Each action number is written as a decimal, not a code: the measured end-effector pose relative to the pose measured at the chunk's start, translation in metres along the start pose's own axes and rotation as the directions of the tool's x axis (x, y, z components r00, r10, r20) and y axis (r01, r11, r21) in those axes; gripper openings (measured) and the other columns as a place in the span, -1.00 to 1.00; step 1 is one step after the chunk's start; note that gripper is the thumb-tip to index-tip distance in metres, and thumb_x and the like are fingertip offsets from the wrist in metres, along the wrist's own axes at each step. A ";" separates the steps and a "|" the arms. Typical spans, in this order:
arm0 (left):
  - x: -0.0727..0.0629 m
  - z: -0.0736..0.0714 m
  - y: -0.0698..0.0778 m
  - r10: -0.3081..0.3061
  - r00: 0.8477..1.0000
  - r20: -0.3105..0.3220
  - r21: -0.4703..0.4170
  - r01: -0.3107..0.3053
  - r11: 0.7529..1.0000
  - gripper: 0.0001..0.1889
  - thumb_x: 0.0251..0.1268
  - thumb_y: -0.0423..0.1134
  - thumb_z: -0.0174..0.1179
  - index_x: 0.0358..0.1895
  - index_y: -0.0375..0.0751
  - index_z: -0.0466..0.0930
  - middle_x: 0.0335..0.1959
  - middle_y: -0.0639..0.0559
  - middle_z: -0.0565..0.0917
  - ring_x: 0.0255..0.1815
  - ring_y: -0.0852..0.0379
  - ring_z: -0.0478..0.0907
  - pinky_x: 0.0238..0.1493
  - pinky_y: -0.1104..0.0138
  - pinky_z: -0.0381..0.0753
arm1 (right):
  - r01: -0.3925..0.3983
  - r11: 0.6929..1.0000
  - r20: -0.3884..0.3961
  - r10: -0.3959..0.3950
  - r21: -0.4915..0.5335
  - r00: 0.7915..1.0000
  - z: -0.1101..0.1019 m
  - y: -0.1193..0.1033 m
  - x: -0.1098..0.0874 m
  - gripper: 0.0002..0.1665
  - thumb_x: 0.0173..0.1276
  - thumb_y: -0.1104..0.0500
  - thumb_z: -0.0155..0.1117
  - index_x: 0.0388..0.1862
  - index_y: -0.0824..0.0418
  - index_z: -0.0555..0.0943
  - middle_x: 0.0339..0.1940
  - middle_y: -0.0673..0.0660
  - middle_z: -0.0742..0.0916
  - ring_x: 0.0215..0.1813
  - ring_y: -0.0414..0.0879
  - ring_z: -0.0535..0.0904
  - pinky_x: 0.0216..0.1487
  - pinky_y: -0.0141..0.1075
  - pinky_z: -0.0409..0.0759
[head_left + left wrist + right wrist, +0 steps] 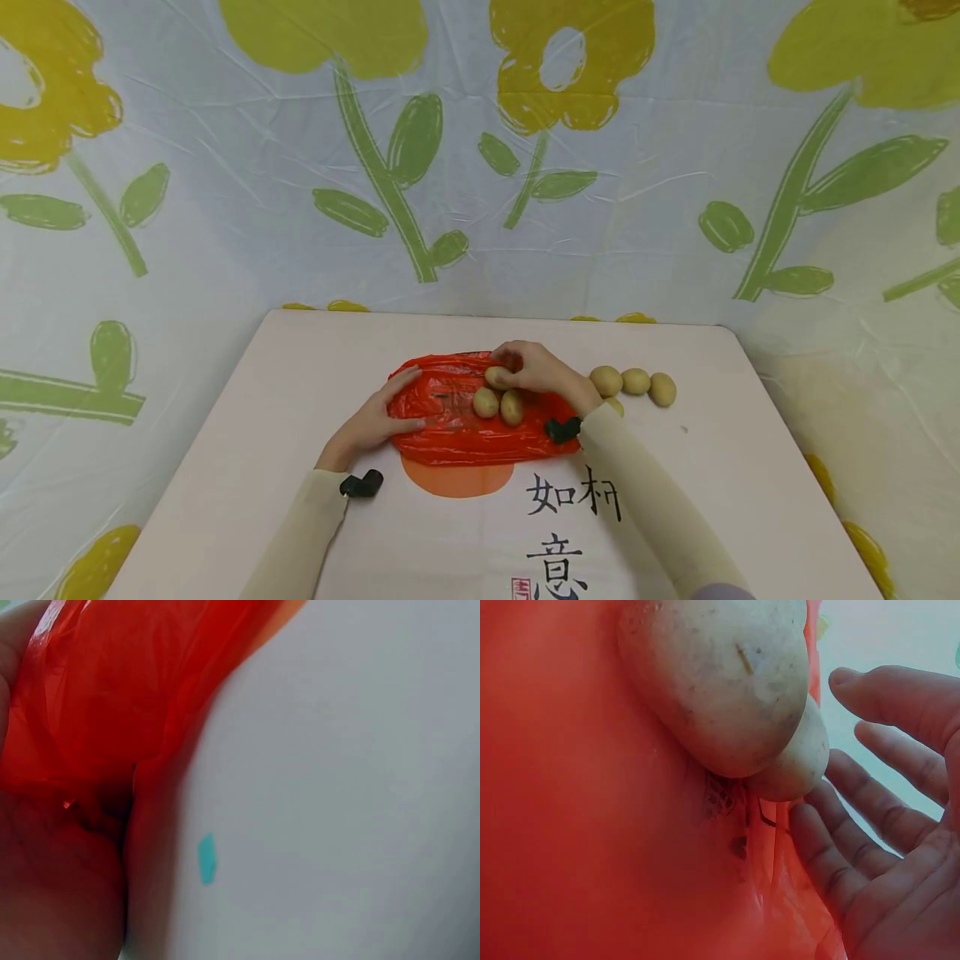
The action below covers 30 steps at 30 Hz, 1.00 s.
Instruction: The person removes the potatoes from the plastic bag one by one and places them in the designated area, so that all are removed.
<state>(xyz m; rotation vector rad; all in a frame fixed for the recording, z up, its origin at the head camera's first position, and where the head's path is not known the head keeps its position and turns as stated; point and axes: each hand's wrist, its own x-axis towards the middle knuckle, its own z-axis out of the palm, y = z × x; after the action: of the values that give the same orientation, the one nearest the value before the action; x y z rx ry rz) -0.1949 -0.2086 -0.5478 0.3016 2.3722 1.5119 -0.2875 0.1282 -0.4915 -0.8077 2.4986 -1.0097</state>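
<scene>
Laid across the middle of the pale tabletop [262, 433], a wide red plastic bag [450, 404]: thin, glossy and creased, with dark print [721, 799]. Seems to be at the step of gathering potatoes there, partway through. Rests on the bag's left end with the left hand [378, 421], fingers straight and spread. Reaches over the bag's upper right part with the right hand [534, 367], fingers parted and relaxed beside a potato [495, 377], not pinching in the right wrist view. Off to the right, straight on the tabletop, four loose potatoes [636, 382], one partly hidden by the right sleeve [645, 483]. Just below the first potato, two more potatoes [486, 402], side by side, smooth, rounded and pale yellow. Likely calls next for fetching one from the right, keeping the left hand on the bag. Hard to tell, among such folds, whether inside the bag or merely on top
</scene>
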 end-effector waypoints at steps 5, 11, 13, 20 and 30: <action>0.000 0.000 0.000 -0.010 1.000 -0.002 -0.001 0.010 1.000 -0.05 0.18 -0.03 0.50 0.61 0.32 0.16 0.70 0.12 0.05 0.70 -0.21 -0.07 0.54 -0.25 0.21 | -0.018 1.000 0.027 0.018 -0.002 0.999 0.000 0.001 0.001 -0.50 0.39 0.05 0.43 0.26 0.15 0.63 0.10 0.11 0.71 0.08 0.02 0.57 0.22 -0.03 0.59; 0.000 0.001 -0.001 0.002 1.000 -0.001 0.000 -0.002 1.000 -0.06 0.21 -0.04 0.49 0.62 0.29 0.14 0.70 0.07 0.04 0.69 -0.24 -0.06 0.53 -0.24 0.24 | -0.009 0.999 0.055 0.011 -0.039 0.998 0.000 0.003 0.002 -0.50 0.41 0.04 0.41 0.27 0.16 0.62 0.11 0.14 0.71 0.09 0.02 0.59 0.22 -0.03 0.60; 0.000 0.001 -0.002 0.007 1.000 0.000 -0.003 -0.007 1.000 -0.06 0.22 -0.06 0.48 0.63 0.25 0.14 0.70 0.05 0.04 0.69 -0.25 -0.06 0.53 -0.23 0.25 | -0.002 0.999 0.058 0.005 -0.045 0.998 0.000 0.004 0.002 -0.50 0.41 0.04 0.42 0.26 0.16 0.62 0.13 0.14 0.71 0.11 0.02 0.60 0.22 -0.03 0.60; 0.000 0.002 -0.002 0.016 1.000 -0.001 -0.005 -0.016 1.000 -0.06 0.23 -0.08 0.48 0.63 0.21 0.14 0.70 0.03 0.04 0.69 -0.26 -0.05 0.53 -0.23 0.26 | -0.002 1.000 0.068 0.003 -0.019 0.998 -0.001 0.007 0.001 -0.48 0.40 0.03 0.43 0.27 0.16 0.61 0.22 0.16 0.70 0.21 0.07 0.58 0.30 0.03 0.57; -0.001 0.001 0.000 0.009 1.000 0.001 -0.017 -0.009 1.000 -0.05 0.23 -0.07 0.48 0.64 0.23 0.12 0.71 0.06 0.03 0.70 -0.22 -0.06 0.55 -0.21 0.22 | -0.007 0.999 0.077 0.010 -0.034 0.997 -0.001 0.012 0.001 -0.48 0.40 0.02 0.42 0.26 0.18 0.61 0.18 0.17 0.70 0.14 0.05 0.59 0.24 0.00 0.60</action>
<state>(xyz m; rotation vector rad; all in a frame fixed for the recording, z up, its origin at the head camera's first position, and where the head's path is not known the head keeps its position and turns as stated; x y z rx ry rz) -0.1933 -0.2080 -0.5483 0.3087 2.3591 1.5350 -0.2933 0.1347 -0.4993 -0.8299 2.4575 -0.9175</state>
